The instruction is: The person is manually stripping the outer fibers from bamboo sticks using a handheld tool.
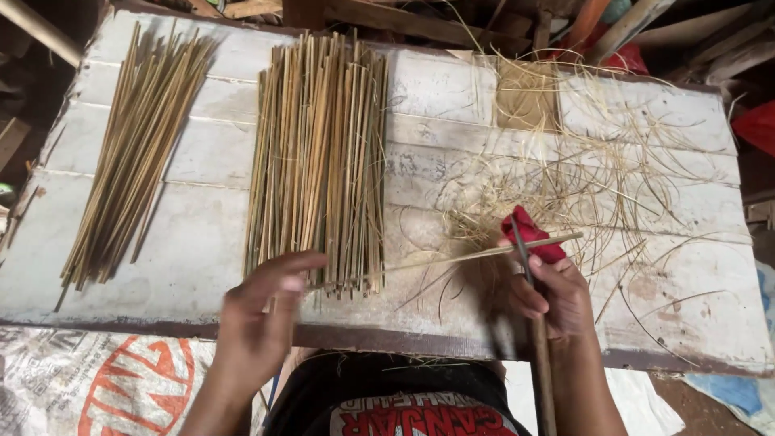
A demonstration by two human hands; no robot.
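Note:
My right hand [555,295] grips a knife [523,250] with a long wooden handle, its thumb wrapped in red cloth [529,232]. A thin bamboo strip [476,253] lies across the blade, running left toward the middle pile. My left hand [262,311], blurred, hovers with fingers spread at the near end of the middle pile of bamboo sticks [319,161]; I cannot see it holding anything. A second, darker pile of bamboo sticks [137,149] lies further left on the white wooden board [194,242].
Loose curled bamboo shavings [597,173] cover the right half of the board. A printed sack [105,383] lies below the board at left. Wooden poles, scraps and red items crowd the far edge. A blue cloth [739,391] sits at lower right.

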